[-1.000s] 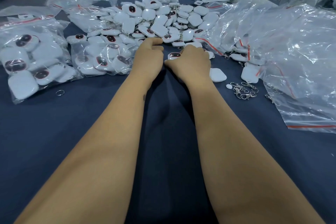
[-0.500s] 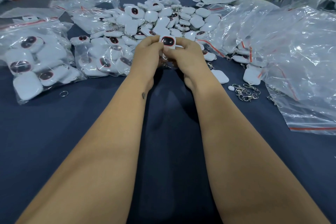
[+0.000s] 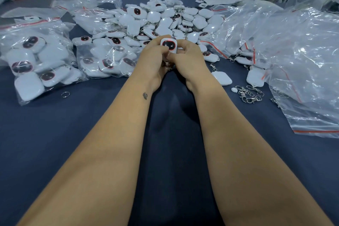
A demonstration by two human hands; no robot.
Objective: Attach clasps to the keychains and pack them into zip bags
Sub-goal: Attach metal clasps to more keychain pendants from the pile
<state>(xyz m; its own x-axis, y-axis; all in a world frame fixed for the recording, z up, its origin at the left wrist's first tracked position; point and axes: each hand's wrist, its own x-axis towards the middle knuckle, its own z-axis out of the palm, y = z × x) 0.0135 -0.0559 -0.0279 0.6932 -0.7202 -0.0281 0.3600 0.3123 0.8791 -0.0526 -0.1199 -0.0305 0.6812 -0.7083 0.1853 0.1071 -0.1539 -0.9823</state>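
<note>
Both hands — left hand (image 3: pixel 154 60), right hand (image 3: pixel 189 60) — now pinch one white rounded plastic keychain (image 3: pixel 169 45) with curled fingers, lifted off the tabletop (image 3: pixel 55 134) pile — clasp fitting likely next.

Both hands meet over the blue cloth, the left hand (image 3: pixel 153 60) and the right hand (image 3: pixel 187 60) pinching one white keychain (image 3: pixel 169 45) between their fingertips, its dark face up. Just beyond the grip lies the loose keychain pile (image 3: pixel 161 22); right of it, loose metal clasps (image 3: pixel 249 93); left of it, filled zip bags (image 3: pixel 36 60).
</note>
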